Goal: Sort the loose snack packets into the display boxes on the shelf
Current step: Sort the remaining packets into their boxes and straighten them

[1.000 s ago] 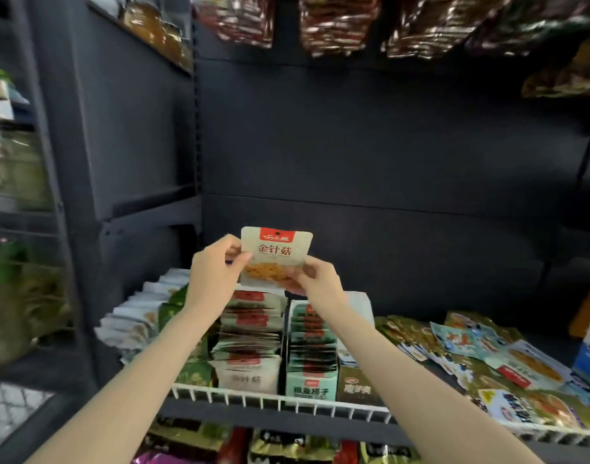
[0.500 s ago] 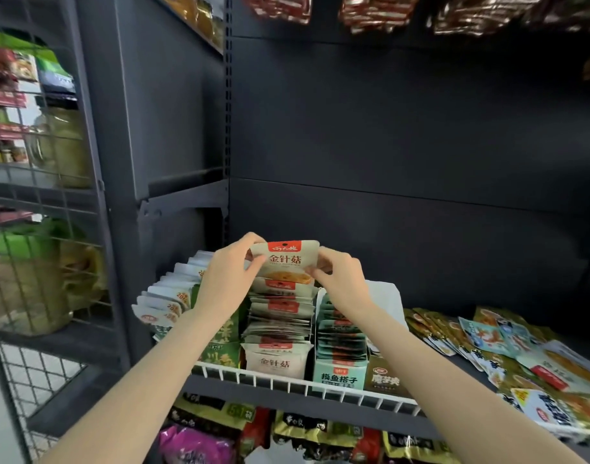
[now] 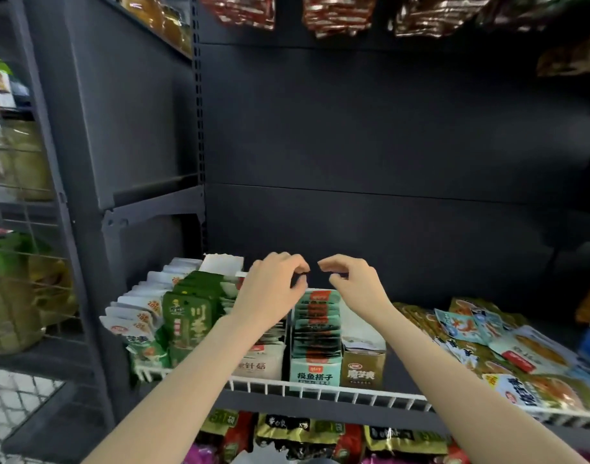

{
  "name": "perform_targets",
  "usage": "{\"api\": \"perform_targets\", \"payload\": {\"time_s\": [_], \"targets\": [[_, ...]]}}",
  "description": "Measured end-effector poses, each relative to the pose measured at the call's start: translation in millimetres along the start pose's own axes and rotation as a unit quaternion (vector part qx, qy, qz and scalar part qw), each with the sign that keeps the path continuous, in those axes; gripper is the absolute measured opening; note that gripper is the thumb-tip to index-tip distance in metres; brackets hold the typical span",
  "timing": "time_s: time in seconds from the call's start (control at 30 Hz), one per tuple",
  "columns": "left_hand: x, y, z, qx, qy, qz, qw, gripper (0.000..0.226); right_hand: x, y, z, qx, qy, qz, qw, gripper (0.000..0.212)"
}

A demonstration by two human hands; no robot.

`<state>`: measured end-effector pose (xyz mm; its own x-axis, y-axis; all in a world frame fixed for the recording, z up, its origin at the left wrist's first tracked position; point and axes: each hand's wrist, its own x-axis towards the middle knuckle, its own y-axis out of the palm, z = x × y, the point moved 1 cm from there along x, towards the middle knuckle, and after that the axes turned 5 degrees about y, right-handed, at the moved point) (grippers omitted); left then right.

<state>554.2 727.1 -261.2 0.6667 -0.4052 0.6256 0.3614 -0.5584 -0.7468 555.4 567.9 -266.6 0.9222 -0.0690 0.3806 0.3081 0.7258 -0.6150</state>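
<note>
Above the dark metal shelf, the left hand and right hand hover empty, fingers loosely curled, over the cream cardboard display box of packets, beside the mint-green display box. Loose colourful snack packets lie heaped to the right.

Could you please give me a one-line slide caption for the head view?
Both empty hands, left and right, hover over display boxes on a shelf.

Dark grey shelf, white wire rail; teal box, olive box, seemingly cream box at its front edge.
</note>
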Motion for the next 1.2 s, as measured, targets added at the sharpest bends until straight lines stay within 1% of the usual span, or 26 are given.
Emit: {"api": "perform_targets", "payload": {"time_s": [0.17, 0.27, 0.33, 0.4, 0.47, 0.57, 0.63, 0.67, 0.7, 0.77, 0.8, 0.87, 0.93, 1.0, 1.03, 1.1, 1.13, 1.17, 1.2], "targets": [[36.3, 63.9, -75.9, -0.025, 0.003, 0.058, 0.998, 0.036, -18.8, -49.4, -72.7, -0.02, 0.084, -0.059, 0.995, 0.031], [54.9, 109.4, -112.1, -0.037, 0.005, 0.101, 0.994, 0.033, -30.5, -76.9, -126.1, -0.066, 0.141, -0.075, 0.985, 0.031], [66.0, 148.6, -136.6, -0.043, 0.005, 0.142, 0.989, 0.031, -35.6, -98.4, -167.5, -0.119, 0.202, -0.072, 0.97, 0.034], [76.2, 189.7, -154.2, -0.052, 0.007, 0.192, 0.98, 0.032, -36.7, -117.2, -209.3, -0.163, 0.266, -0.058, 0.948, 0.046], [85.0, 231.5, -162.3, -0.066, 0.007, 0.232, 0.97, 0.037, -36.8, -132.0, -245.1, -0.19, 0.32, -0.044, 0.927, 0.062], [93.8, 281.8, -164.7, -0.093, 0.001, 0.282, 0.955, 0.061, -35.0, -150.8, -283.5, -0.221, 0.388, -0.031, 0.894, 0.083], [95.0, 301.9, -163.4, -0.101, -0.011, 0.319, 0.942, 0.073, -32.9, -155.3, -301.7, -0.242, 0.416, -0.011, 0.877, 0.089], [95.5, 308.7, -162.1, -0.102, -0.016, 0.332, 0.938, 0.076, -31.3, -155.1, -305.6, -0.248, 0.422, -0.003, 0.872, 0.086], [96.1, 313.6, -160.9, -0.101, -0.017, 0.339, 0.935, 0.077, -30.1, -153.3, -306.6, -0.259, 0.424, 0.002, 0.868, 0.076], [97.9, 320.7, -159.3, -0.095, -0.013, 0.349, 0.932, 0.077, -27.8, -147.8, -302.2, -0.329, 0.392, 0.021, 0.859, 0.046], [99.0, 322.4, -158.8, -0.095, -0.012, 0.352, 0.931, 0.075, -26.5, -146.4, -296.8, -0.388, 0.355, 0.04, 0.85, 0.035], [101.7, 324.8, -157.8, -0.111, -0.027, 0.345, 0.932, 0.065, -23.8, -144.0, -286.1, -0.478, 0.259, 0.056, 0.837, 0.029], [103.5, 323.0, -159.1, -0.128, -0.034, 0.325, 0.936, 0.058, -20.6, -143.7, -277.8, -0.506, 0.19, 0.037, 0.84, 0.03], [102.8, 316.6, -163.1, -0.158, -0.028, 0.319, 0.934, 0.062, -16.6, -143.2, -267.4, -0.458, 0.177, -0.026, 0.871, 0.028], [100.6, 310.6, -165.5, -0.178, -0.023, 0.33, 0.927, 0.069, -14.1, -144.1, -260.3, -0.402, 0.186, -0.064, 0.894, 0.026], [94.4, 295.3, -169.3, -0.225, 0.0, 0.35, 0.909, 0.085, -11.5, -151.6, -241.4, -0.239, 0.196, -0.15, 0.939, 0.016], [91.3, 287.2, -170.6, -0.252, 0.015, 0.347, 0.903, 0.088, -11.0, -156.1, -231.4, -0.15, 0.199, -0.184, 0.951, 0.014], [89.0, 277.8, -171.5, -0.276, 0.019, 0.331, 0.902, 0.088, -11.2, -160.6, -220.2, -0.077, 0.2, -0.21, 0.954, 0.019], [86.9, 268.4, -171.2, -0.291, 0.018, 0.295, 0.91, 0.084, -11.1, -163.6, -210.8, -0.025, 0.204, -0.227, 0.952, 0.025]]}}
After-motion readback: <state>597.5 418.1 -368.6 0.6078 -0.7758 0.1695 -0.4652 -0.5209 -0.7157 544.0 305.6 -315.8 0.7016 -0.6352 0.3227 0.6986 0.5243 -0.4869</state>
